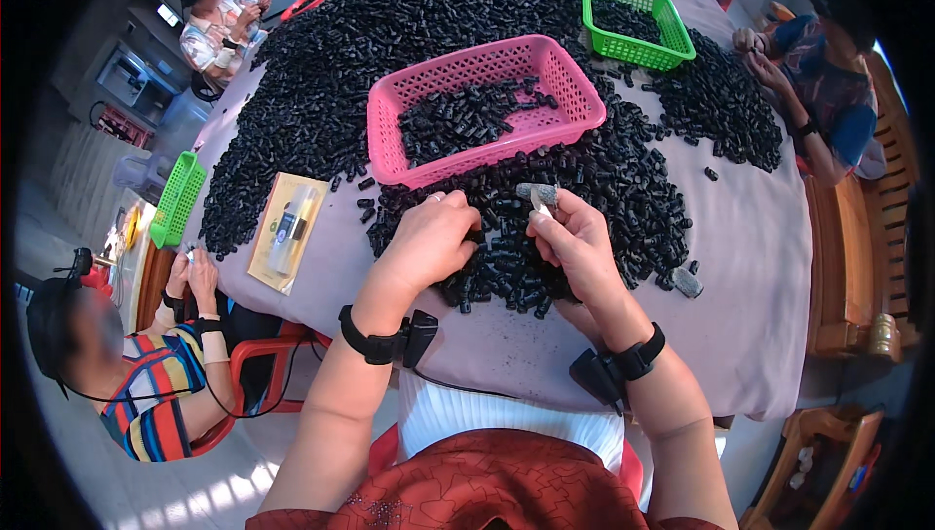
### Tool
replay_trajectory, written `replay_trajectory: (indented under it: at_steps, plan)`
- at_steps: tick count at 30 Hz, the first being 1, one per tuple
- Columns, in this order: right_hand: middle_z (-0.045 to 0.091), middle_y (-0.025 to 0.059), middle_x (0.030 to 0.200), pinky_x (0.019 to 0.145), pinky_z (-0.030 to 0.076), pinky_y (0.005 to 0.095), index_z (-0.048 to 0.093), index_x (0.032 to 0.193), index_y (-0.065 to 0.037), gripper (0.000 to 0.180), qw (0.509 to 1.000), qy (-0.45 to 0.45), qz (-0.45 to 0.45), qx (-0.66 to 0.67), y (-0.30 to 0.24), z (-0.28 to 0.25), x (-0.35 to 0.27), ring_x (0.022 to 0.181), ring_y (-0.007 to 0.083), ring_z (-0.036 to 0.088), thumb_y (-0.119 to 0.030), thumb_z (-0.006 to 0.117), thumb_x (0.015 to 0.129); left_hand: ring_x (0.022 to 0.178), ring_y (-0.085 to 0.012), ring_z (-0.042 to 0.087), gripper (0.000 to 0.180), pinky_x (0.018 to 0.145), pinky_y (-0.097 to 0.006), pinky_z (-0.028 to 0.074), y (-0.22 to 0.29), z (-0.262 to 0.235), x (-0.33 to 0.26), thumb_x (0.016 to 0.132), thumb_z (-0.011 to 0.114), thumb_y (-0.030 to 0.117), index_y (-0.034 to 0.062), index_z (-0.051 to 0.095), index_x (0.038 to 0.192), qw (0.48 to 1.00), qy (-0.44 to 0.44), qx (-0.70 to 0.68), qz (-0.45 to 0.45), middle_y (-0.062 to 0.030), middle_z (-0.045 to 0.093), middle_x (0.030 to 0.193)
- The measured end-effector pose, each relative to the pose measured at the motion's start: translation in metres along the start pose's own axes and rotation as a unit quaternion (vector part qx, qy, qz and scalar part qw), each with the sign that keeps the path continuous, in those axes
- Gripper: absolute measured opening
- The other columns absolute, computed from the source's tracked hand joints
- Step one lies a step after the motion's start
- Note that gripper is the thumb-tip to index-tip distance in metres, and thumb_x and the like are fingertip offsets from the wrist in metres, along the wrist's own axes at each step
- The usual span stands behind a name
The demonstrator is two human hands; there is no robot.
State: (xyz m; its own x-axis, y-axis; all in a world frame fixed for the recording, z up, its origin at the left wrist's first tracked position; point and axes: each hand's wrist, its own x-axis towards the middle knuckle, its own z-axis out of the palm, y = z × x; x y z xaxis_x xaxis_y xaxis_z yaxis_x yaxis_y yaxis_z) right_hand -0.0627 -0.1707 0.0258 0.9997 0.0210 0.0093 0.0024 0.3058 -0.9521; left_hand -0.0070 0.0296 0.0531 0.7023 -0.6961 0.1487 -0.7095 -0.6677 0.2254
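My left hand (pixel 433 241) is closed, its fingers curled down at the heap of small black cylindrical plastic parts (pixel 502 272). Whatever its fingertips grip is hidden. Just right of it, my right hand (pixel 577 243) pinches a small pale blade-like piece (pixel 539 204) between thumb and fingers. A grey textured finger cover (pixel 536 193) sits on one of its fingertips. Beyond both hands, a pink perforated basket (pixel 487 162) rests on the heap, partly filled with the same black parts. A second grey finger cover (pixel 687 283) lies on the cloth, right of my right hand.
A yellowish card or envelope with a clear tube (pixel 292 228) lies left on the cloth-covered table (pixel 745 306). Green baskets (pixel 638 53) stand at the far right and left edge. People sit around the table, one nearby at left (pixel 161 374). The main black heap spreads far back.
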Motion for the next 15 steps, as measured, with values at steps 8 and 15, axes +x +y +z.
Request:
replay_trajectory:
  at_steps: [8,15]
  plan:
    - [0.058,-0.0009,0.076,0.045,0.033,0.0157,0.058,0.108,-0.003,0.02,1.0,0.001,0.006,0.01,0.0,-0.002,-0.001,0.054,0.0019,0.046,-0.011,0.056,0.09,0.075,-0.0179,0.059,0.014,0.069,-0.03,0.048,0.005,-0.002,0.013,0.076,0.069,0.009,0.0036,0.065,0.088,0.982,0.023,-0.165,-0.087,-0.0037,0.059,0.082]
    - [0.057,-0.0025,0.079,0.052,0.035,0.0166,0.058,0.106,-0.002,0.02,1.0,0.012,0.017,0.023,-0.006,0.001,-0.002,0.06,0.0016,0.045,-0.009,0.059,0.088,0.07,-0.007,0.053,0.023,0.063,-0.02,0.043,0.004,0.028,0.024,0.089,0.062,0.011,0.0014,0.061,0.11,0.592,0.05,-0.793,-0.139,-0.0014,0.061,0.09]
